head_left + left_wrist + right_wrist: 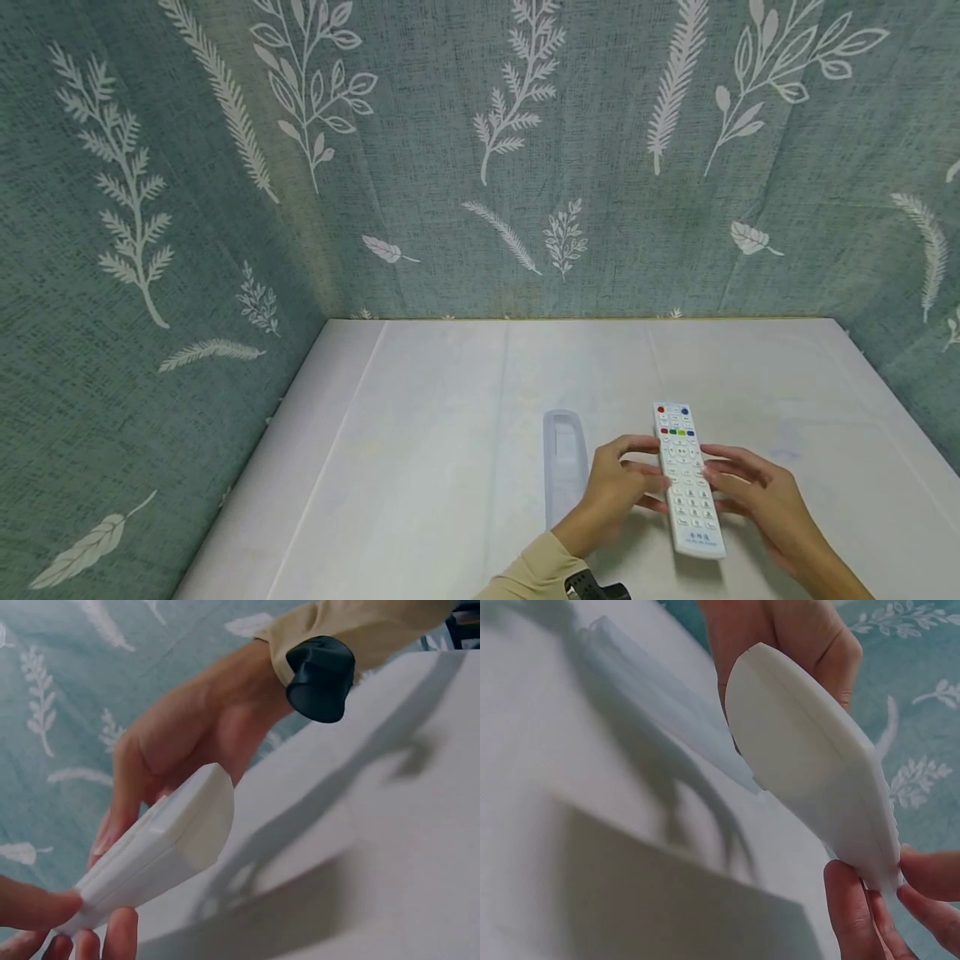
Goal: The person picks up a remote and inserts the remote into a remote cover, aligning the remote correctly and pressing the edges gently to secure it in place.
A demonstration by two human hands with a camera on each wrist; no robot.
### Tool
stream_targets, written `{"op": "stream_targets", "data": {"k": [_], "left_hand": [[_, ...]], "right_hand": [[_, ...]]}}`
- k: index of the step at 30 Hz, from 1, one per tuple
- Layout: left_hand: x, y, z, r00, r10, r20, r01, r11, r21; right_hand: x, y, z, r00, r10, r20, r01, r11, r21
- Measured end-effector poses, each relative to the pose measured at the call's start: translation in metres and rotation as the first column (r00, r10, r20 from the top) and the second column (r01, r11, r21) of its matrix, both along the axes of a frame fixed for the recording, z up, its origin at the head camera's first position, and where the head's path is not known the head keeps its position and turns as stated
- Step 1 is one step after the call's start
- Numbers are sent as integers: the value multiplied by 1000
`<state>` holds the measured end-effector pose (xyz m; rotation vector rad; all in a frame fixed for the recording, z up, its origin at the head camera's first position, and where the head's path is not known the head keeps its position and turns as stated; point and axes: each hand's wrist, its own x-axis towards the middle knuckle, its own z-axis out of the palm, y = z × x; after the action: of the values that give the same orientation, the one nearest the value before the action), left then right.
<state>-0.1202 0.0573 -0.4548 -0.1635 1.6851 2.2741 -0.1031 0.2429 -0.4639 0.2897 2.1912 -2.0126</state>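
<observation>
A white remote control [686,487] with rows of buttons, some coloured, is held face up just above the table, its far end pointing away. My left hand [611,487] grips its left edge, and my right hand [765,496] grips the right edge. In the left wrist view, the thumb and fingers of the left hand pinch the remote [161,847]. From the right wrist view, the remote's plain end [795,742] faces the camera, with right-hand fingers pinching its side. A translucent remote cover [562,467] lies left of the remote, partly hidden behind the left hand.
The white table [420,467] has faint crease lines and carries shadows of the hands and remote. Green-blue fabric [427,208] with white leaf prints rises behind the table and along both sides. A black band [596,586] sits on the left wrist over a beige sleeve.
</observation>
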Motion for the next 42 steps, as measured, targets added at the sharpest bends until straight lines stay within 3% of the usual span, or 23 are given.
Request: {"op": "stream_targets", "data": {"k": [7, 35, 42], "left_hand": [[-1, -10, 6, 1000, -6, -3, 6, 999, 32], [-6, -55, 29, 995, -26, -94, 34, 996, 87], [-10, -66, 32, 993, -34, -115, 44, 996, 82]], "right_hand": [[0, -6, 7, 999, 8, -32, -10, 999, -40], [-12, -47, 33, 992, 37, -117, -39, 999, -15], [-14, -58, 36, 979, 60, -197, -70, 996, -47]]}}
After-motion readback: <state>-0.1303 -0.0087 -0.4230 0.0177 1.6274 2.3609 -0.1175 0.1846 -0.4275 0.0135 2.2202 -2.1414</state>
